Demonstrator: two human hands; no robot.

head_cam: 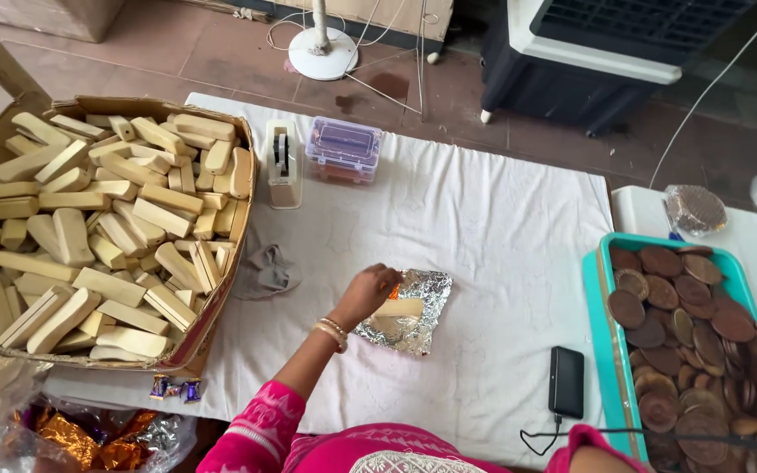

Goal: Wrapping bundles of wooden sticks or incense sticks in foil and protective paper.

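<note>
Starting left: carton (221, 298) heaped with pale bars. Tape dispenser (283, 164) and clear box (343, 149) behind. Centre: left hand (366, 294) pinching small orange piece (393, 290) over bar (398, 308) lying on foil (427, 302). Phone (566, 381) near front edge. Teal tray (596, 307) of brown discs. Right hand out of view.

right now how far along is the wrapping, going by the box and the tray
Looks done: the teal tray is heaped with brown discs, though what they are is unclear. In hand: the left hand presses one pale bar onto a foil sheet, foil open. Left: the cardboard box is full of bare bars. The right hand is out of view.
</note>
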